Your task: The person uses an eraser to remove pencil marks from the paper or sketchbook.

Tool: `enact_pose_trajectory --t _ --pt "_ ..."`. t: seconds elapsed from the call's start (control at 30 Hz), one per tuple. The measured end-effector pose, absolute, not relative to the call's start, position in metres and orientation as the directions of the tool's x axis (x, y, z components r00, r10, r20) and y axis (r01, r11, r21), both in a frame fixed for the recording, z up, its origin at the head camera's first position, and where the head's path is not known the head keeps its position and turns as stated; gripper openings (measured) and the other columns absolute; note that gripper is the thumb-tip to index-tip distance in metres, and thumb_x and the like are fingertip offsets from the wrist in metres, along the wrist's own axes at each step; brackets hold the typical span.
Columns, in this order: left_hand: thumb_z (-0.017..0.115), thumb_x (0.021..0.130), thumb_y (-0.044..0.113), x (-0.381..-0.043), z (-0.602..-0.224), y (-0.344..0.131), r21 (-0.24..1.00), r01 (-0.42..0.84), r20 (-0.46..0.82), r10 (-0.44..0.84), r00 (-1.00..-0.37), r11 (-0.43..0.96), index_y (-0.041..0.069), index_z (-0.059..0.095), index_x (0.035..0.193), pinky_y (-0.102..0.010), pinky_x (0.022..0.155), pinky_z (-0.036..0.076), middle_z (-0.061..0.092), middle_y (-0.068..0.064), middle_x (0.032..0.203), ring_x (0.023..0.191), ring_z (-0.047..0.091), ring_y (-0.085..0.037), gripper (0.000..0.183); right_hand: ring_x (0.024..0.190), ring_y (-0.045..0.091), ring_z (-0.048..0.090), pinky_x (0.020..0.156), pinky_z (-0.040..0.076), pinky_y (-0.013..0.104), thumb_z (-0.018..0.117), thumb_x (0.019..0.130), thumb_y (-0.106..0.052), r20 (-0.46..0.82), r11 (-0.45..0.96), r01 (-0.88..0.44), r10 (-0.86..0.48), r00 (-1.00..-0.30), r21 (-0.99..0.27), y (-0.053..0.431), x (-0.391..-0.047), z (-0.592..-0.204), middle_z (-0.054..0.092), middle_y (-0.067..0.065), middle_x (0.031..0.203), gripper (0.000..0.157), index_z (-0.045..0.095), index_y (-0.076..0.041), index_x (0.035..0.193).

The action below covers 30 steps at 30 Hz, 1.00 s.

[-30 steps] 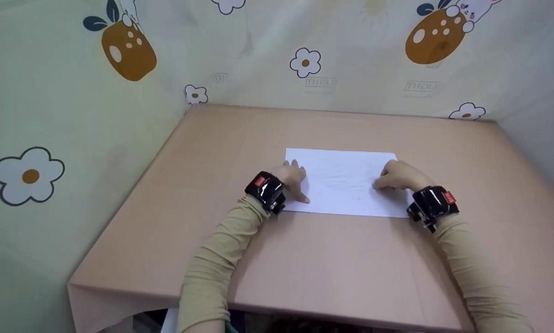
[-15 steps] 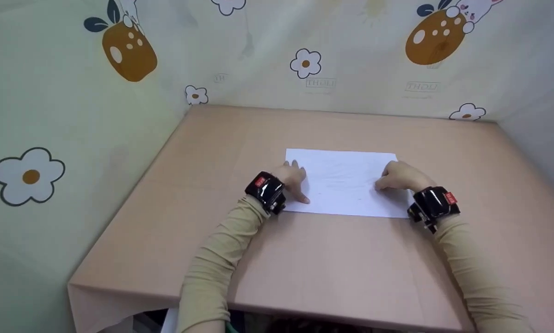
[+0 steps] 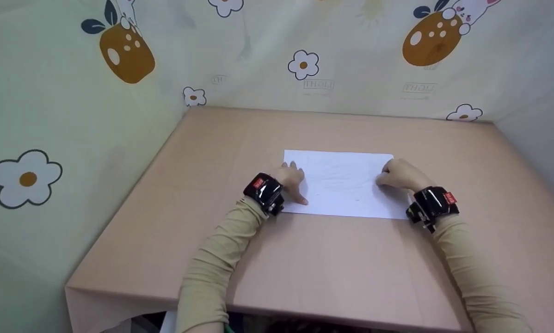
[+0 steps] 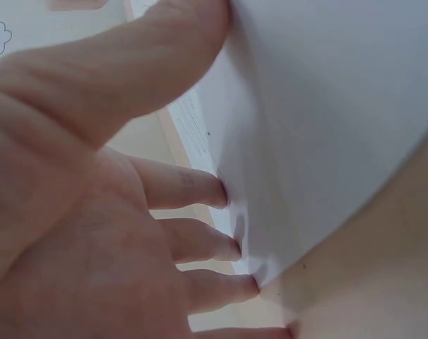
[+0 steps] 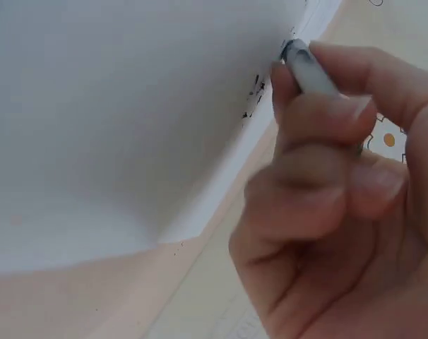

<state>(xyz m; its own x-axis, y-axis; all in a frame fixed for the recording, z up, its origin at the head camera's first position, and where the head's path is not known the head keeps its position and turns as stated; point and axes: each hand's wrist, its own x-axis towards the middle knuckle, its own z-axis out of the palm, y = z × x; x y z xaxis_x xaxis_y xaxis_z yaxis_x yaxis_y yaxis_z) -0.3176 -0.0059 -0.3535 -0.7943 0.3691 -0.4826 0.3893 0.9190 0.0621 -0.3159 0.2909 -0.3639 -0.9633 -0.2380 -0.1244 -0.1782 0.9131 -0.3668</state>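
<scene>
A white sheet of paper lies flat on the table, with faint grey strokes across its middle. My left hand is at its left side, fingers spread and fairly straight. In the left wrist view the fingertips press the paper near its edge. At the right side, my right hand is curled over the sheet. The right wrist view shows it pinching a small whitish eraser with a dark, smudged tip against the paper. Dark crumbs lie beside that tip. The eraser's other end is hidden in the fingers.
A tan cloth covers the table and hangs over its front edge. Pale curtains printed with flowers and fruit enclose the back and sides. Black cameras are strapped to both wrists.
My right hand has shifted slightly right and away from me over the paper, eraser in its fingers. The left hand keeps its place on the sheet. The head view has tilted very slightly.
</scene>
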Motion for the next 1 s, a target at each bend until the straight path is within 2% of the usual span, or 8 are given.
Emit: enact_pose_trajectory --t 0.17,0.27,0.4,0.5,0.6,0.83,0.93,1.0 --pt "0.066 0.082 0.054 -0.317 -0.353 -0.007 0.073 0.388 -0.474 0.374 -0.797 0.919 0.005 0.013 0.152 -0.059 0.119 0.013 0.001 -0.024 0.159 0.147 0.004 -0.041 0.101 0.052 0.017 0.043 0.045 0.035 0.026 0.057 0.077 -0.014 -0.108 0.959 -0.101 -0.133 -0.985 -0.264 0.295 -0.314 -0.360 0.047 0.003 0.058 0.021 0.047 -0.009 0.059" --pt "0.066 0.082 0.054 -0.317 -0.354 -0.008 0.072 0.378 -0.487 0.364 -0.794 0.923 0.005 0.012 0.152 -0.058 0.119 0.011 -0.001 -0.024 0.159 0.147 0.002 -0.041 0.101 0.053 0.015 0.044 0.047 0.036 0.025 0.056 0.079 -0.015 -0.111 0.946 -0.177 -0.213 -0.971 -0.272 0.287 -0.313 -0.359 0.048 0.001 0.058 0.021 0.051 -0.008 0.060" --pt "0.065 0.082 0.054 -0.317 -0.354 -0.007 0.058 0.390 -0.471 0.370 -0.801 0.919 0.005 0.014 0.152 -0.056 0.120 0.014 0.002 -0.024 0.159 0.147 0.005 -0.041 0.100 0.054 0.012 0.046 0.050 0.038 0.022 0.060 0.081 -0.017 -0.151 0.912 -0.241 -0.304 -0.941 -0.333 0.277 -0.311 -0.356 0.051 -0.001 0.059 0.020 0.065 0.001 0.075" --pt "0.065 0.081 0.055 -0.317 -0.353 -0.006 0.055 0.399 -0.457 0.378 -0.805 0.915 0.006 0.016 0.152 -0.057 0.119 0.016 0.004 -0.023 0.159 0.147 0.006 -0.040 0.099 0.053 0.013 0.044 0.048 0.036 0.023 0.059 0.079 -0.015 -0.151 0.937 -0.210 -0.258 -0.954 -0.278 0.278 -0.309 -0.354 0.050 0.000 0.058 0.019 0.063 0.002 0.071" --pt "0.065 0.081 0.055 -0.317 -0.354 -0.006 0.058 0.398 -0.465 0.377 -0.801 0.916 0.006 0.015 0.152 -0.057 0.119 0.014 0.003 -0.023 0.159 0.147 0.005 -0.040 0.100 0.051 0.014 0.043 0.045 0.035 0.023 0.056 0.076 -0.013 -0.140 0.956 -0.185 -0.220 -0.965 -0.228 0.281 -0.307 -0.353 0.048 0.000 0.056 0.016 0.057 -0.003 0.063" --pt "0.065 0.083 0.054 -0.317 -0.354 -0.008 0.055 0.403 -0.470 0.379 -0.797 0.914 0.003 0.013 0.152 -0.055 0.121 0.012 0.002 -0.026 0.158 0.147 0.005 -0.042 0.100 0.049 0.009 0.048 0.048 0.041 0.021 0.059 0.087 -0.017 -0.178 0.867 -0.308 -0.400 -0.899 -0.393 0.252 -0.302 -0.354 0.055 -0.001 0.056 0.020 0.065 -0.001 0.076" --pt "0.064 0.082 0.055 -0.316 -0.353 -0.008 0.057 0.390 -0.475 0.369 -0.799 0.919 0.004 0.013 0.152 -0.054 0.121 0.011 0.001 -0.025 0.158 0.147 0.004 -0.041 0.100 0.046 0.007 0.046 0.048 0.039 0.020 0.061 0.085 -0.016 -0.156 0.854 -0.363 -0.443 -0.883 -0.372 0.240 -0.301 -0.355 0.055 -0.003 0.052 0.021 0.066 -0.002 0.072" --pt "0.064 0.082 0.055 -0.316 -0.353 -0.008 0.057 0.386 -0.477 0.364 -0.800 0.921 0.005 0.013 0.152 -0.055 0.121 0.011 0.001 -0.024 0.159 0.147 0.004 -0.041 0.101 0.046 0.008 0.044 0.048 0.036 0.020 0.063 0.084 -0.017 -0.148 0.880 -0.347 -0.409 -0.900 -0.324 0.240 -0.301 -0.355 0.055 -0.003 0.050 0.022 0.065 -0.002 0.069"
